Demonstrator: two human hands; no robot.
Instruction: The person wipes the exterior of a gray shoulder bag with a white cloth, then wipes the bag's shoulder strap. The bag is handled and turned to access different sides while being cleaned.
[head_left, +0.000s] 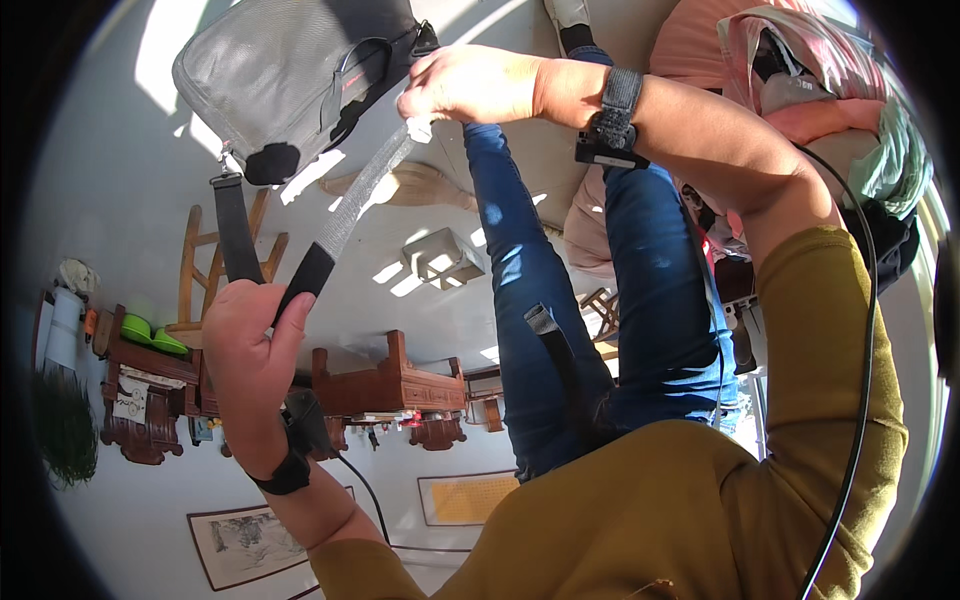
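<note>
My left hand (255, 330) is closed around a black webbing strap (238, 225). One part of the strap runs up to a metal clip (226, 161) on a dark grey briefcase-style bag (262, 71). Another part, black and then bright grey in the light, slants from my left hand up to my right hand (469, 82). My right hand grips it with bent fingers beside the bag's right end, and a small white scrap (420, 130), material unclear, shows under the fingers. Both wrists wear black bands with devices. A black strap end (541, 319) lies over my jeans.
A wooden stool (196, 262) stands beyond my left hand, and a grey box (442, 257) sits left of my legs. Clothes and pink fabric (690, 45) are piled at the right. Dark wooden furniture (390, 382) is farther off. A black cable (870, 337) runs along my right arm.
</note>
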